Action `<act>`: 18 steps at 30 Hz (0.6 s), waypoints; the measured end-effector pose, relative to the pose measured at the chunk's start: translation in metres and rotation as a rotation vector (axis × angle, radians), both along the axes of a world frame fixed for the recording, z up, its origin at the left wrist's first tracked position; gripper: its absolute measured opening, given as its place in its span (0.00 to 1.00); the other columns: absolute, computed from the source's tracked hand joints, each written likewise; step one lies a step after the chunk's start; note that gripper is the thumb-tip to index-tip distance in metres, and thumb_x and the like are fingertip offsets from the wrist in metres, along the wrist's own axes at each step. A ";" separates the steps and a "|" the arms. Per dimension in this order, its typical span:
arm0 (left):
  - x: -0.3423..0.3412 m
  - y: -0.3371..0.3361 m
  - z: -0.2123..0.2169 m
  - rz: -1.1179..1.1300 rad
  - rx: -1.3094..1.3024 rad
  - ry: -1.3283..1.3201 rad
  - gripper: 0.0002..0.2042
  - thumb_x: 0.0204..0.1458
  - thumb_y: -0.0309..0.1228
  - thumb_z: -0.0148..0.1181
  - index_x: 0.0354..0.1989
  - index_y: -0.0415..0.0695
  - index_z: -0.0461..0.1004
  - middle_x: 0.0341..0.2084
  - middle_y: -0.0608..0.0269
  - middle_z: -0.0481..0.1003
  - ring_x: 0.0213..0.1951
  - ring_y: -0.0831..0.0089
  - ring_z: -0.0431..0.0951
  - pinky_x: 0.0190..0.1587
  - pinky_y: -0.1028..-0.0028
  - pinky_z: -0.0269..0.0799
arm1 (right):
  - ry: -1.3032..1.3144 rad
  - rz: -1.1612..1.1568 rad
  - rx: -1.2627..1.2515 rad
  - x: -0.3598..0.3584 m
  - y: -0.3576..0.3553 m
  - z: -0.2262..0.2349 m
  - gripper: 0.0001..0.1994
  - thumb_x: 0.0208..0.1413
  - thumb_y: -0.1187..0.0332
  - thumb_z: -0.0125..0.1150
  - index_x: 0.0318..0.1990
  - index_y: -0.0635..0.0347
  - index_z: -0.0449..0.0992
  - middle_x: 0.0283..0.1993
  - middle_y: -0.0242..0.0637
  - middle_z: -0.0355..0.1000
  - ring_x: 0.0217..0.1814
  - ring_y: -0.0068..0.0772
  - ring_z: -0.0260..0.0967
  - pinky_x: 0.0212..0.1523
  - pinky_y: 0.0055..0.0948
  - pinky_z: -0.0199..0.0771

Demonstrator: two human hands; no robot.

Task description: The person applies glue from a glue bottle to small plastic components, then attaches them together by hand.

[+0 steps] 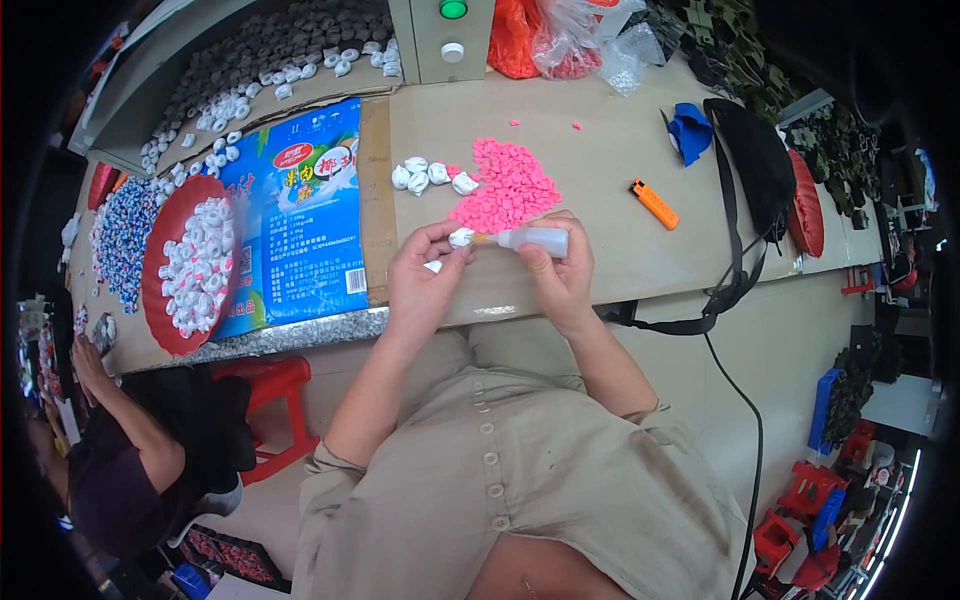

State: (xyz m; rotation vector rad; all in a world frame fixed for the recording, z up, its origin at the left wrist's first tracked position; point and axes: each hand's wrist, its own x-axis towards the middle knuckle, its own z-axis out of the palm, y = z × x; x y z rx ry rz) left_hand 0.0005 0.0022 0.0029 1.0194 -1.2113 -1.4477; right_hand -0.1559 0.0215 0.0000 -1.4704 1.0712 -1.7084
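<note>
We see our two hands over the near edge of the counter [620, 260]. The left hand [420, 285] has its fingers closed on one small white piece [461, 237], pinched at the fingertips; a second white bit [433, 266] shows below them, and we cannot tell whether it is held. The right hand [560, 275] has its fingers wrapped around one small squeeze bottle [535, 240], lying sideways, its tip touching the white piece.

Just beyond lie four more white pieces [428, 176] in a short row, beside one heap of pink bits [505, 190] too many to count, with a few strays past it. One orange lighter [654, 203] lies to the right, then one blue object [690, 130] and one black bag [760, 170] whose strap hangs off the edge.

To the left, one red tray [160, 300] holds many white pieces, next to a blue printed sack [300, 220] laid flat. The far rows of dark and white pieces blur together. Another person [130, 460] sits at lower left, partly cut off. The floor is pale, with one red stool [265, 385] under the counter.
</note>
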 end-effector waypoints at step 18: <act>-0.001 0.000 0.002 0.027 0.025 0.030 0.12 0.46 0.19 0.51 0.41 0.34 0.63 0.28 0.59 0.71 0.30 0.78 0.72 0.35 0.81 0.69 | 0.145 -0.121 -0.077 0.001 0.001 -0.002 0.13 0.45 0.70 0.58 0.35 0.65 0.62 0.31 0.39 0.63 0.31 0.31 0.59 0.31 0.26 0.61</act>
